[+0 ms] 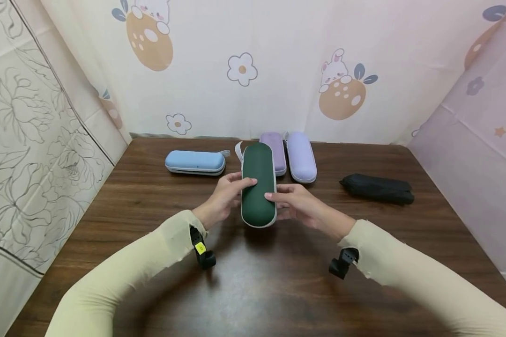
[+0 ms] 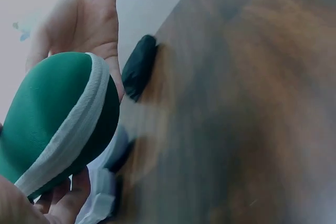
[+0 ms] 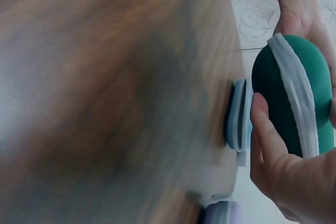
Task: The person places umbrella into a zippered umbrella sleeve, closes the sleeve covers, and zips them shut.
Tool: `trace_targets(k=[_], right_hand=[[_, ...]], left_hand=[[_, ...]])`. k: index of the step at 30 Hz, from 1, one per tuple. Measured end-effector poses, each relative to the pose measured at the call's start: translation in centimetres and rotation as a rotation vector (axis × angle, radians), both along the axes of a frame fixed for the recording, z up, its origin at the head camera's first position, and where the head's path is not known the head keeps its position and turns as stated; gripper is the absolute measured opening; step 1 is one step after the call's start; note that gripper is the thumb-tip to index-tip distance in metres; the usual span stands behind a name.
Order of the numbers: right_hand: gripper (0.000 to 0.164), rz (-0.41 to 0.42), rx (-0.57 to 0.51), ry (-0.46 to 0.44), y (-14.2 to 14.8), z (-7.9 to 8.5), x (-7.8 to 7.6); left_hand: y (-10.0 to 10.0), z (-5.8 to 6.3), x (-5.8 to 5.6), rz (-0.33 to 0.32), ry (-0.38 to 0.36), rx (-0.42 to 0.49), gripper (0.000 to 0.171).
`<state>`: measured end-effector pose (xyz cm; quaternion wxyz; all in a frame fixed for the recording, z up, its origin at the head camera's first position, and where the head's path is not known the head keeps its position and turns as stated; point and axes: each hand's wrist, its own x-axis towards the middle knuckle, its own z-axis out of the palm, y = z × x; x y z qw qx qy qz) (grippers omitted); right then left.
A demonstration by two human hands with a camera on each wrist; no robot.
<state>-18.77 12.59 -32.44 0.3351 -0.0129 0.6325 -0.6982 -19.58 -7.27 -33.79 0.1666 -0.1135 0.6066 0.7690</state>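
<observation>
Both hands hold a dark green zippered glasses case (image 1: 258, 161) upright above the table, in the middle of the head view. My left hand (image 1: 222, 197) grips its left side, thumb on the front and fingers behind. From the other side my right hand (image 1: 298, 205) grips it lower down, its thumb also on the front. A white zip band (image 3: 296, 93) runs around the case, closed where it shows. At the case's upper left a pale wrist loop (image 1: 238, 150) sticks out. In the left wrist view the rounded end of the case nears the right palm (image 2: 93, 24).
On the brown table (image 1: 270, 290), a blue case (image 1: 196, 160) lies at back left. Behind the green case stand a purple case (image 1: 279, 157), partly hidden, and a lavender case (image 1: 301, 157). A slim black bundle (image 1: 377, 188) lies at right. Patterned curtains (image 1: 278, 70) enclose the table.
</observation>
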Motion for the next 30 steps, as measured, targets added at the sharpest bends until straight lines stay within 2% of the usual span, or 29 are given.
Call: trace_targets(k=[3,6,14,21,30], right_hand=[[0.052,-0.027,-0.014,-0.008,-0.8,0.8,-1.0],[0.050,-0.059,-0.012,-0.017,-1.6,1.7,-2.3],[0.049,-0.145,0.077,-0.003,-3.0,3.1,-7.0],[0.049,-0.214,0.149,-0.006,-3.9,2.7,-10.5],[0.048,-0.272,0.230,0.023,-5.6,1.5,-12.6]], left_hand=[[-0.7,0.8,-1.1,0.000,0.017,0.048,0.060],[-1.2,1.6,-2.4,0.013,0.026,0.058,0.057],[-1.0,2.8,-6.1,0.165,0.077,-0.013,0.053],[-0.7,2.1,-9.0,0.256,0.088,-0.025,0.051],[-0.5,0.0,-11.4,0.365,0.111,-0.088,0.050]])
